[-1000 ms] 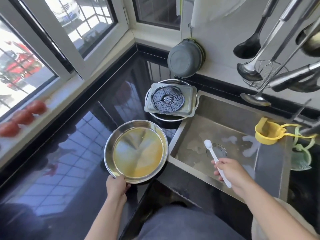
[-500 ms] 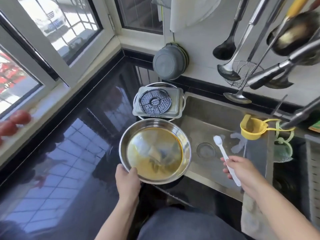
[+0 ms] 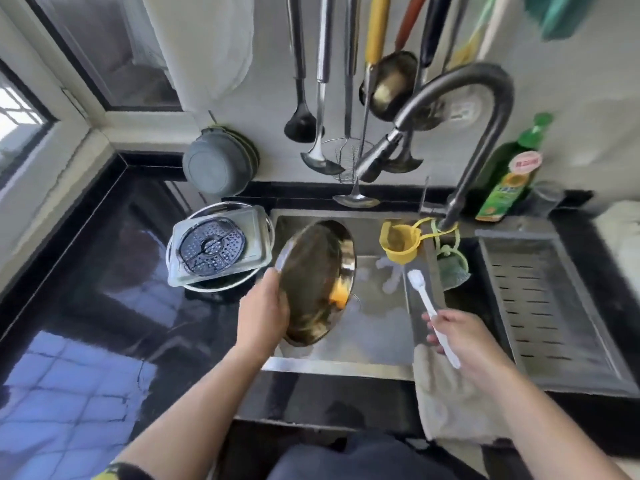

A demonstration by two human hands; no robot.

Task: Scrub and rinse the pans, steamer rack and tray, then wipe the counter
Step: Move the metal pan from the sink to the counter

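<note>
My left hand grips the left rim of a round steel pan and holds it tilted steeply over the sink, with yellow liquid pooled at its lower right edge. My right hand holds a white brush by its handle, bristle end pointing up over the sink's right side. On the black counter left of the sink, a dark round steamer rack lies in a clear rectangular tray, which rests on a second steel pan.
A dark faucet arches over the sink. A yellow strainer cup and green scrubber hang at the sink's back right. Ladles hang on the wall above. A drain tray sits to the right, a cloth on the front edge.
My left hand carried the steel pan from the counter to over the sink and tipped it from flat to steeply tilted. My right hand kept hold of the brush.
</note>
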